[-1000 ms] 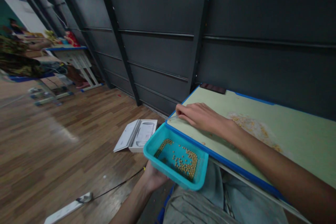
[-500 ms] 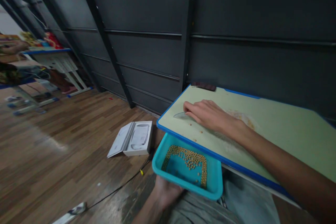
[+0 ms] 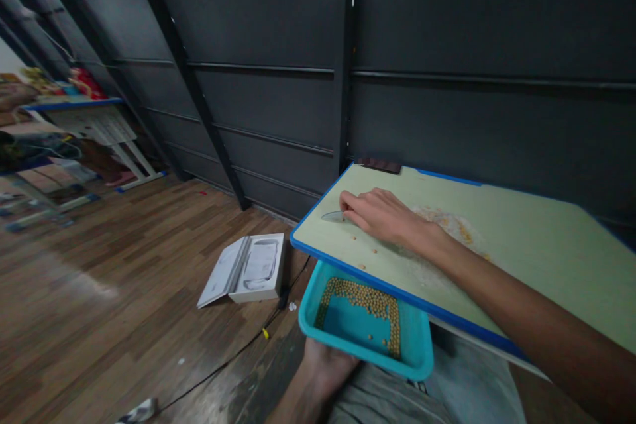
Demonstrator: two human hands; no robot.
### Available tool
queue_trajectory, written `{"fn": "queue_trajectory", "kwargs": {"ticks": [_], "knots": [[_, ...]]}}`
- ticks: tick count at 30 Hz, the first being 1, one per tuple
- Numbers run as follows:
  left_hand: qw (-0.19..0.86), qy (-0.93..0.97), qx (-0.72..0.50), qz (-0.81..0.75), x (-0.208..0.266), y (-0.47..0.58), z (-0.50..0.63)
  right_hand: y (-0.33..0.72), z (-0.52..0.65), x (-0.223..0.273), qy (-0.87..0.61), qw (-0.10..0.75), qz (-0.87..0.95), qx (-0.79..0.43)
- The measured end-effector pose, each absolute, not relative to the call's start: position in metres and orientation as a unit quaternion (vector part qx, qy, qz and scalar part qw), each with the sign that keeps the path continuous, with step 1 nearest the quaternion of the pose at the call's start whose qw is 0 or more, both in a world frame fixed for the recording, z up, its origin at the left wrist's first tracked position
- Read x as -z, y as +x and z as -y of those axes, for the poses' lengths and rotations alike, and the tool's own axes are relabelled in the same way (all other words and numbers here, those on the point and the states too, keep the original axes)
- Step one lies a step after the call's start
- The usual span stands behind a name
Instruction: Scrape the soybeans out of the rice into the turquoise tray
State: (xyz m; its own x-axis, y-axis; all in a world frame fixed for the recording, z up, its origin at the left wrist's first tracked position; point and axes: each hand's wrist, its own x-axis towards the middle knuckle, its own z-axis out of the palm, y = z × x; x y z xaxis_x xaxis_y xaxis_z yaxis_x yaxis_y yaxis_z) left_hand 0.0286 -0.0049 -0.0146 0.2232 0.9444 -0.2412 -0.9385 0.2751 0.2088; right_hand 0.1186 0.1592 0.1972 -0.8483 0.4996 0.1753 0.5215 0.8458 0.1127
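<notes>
My left hand [image 3: 328, 366] holds a turquoise plastic tray [image 3: 309, 331] from below, close against the table's front edge. Many small round tan bean-like balls [image 3: 368, 295] lie along the far and right sides of its bottom. Above the table, my right hand [image 3: 375, 212] is closed, palm down, low over the top. A thin, pale, blade-like piece [image 3: 332, 216] with a pointed end sticks out beyond its fingers; the rest is hidden. A few loose balls [image 3: 375, 251] lie on the tabletop [image 3: 536, 245] between that hand and the tray.
A dark phone-like slab [image 3: 380, 165] lies at the table's back left corner, near the dark panel wall [image 3: 258, 93]. Whitish, yellowish residue [image 3: 460, 228] marks the tabletop. On the floor are an open white box [image 3: 258, 268] and a black cable [image 3: 223, 366]. Another desk [image 3: 74, 105] stands far left.
The view has shifted slightly. The tray has moved a little to the right relative to the table, and its balls have shifted somewhat. My right hand keeps nearly the same place on the table.
</notes>
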Motion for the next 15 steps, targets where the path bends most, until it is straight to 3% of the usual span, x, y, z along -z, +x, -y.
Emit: {"fn": "queue_trajectory", "kwargs": {"ticks": [5,15], "knots": [[0.79,0.02,-0.599,-0.134,0.014,0.027,0.004,0.135,-0.143,-0.212,-0.238,0.083,0.968,-0.004],[0.781,0.018,-0.6,-0.172,0.017,0.026,0.006,0.152,-0.131,-0.204,-0.309,0.101,0.945,-0.022]]}}
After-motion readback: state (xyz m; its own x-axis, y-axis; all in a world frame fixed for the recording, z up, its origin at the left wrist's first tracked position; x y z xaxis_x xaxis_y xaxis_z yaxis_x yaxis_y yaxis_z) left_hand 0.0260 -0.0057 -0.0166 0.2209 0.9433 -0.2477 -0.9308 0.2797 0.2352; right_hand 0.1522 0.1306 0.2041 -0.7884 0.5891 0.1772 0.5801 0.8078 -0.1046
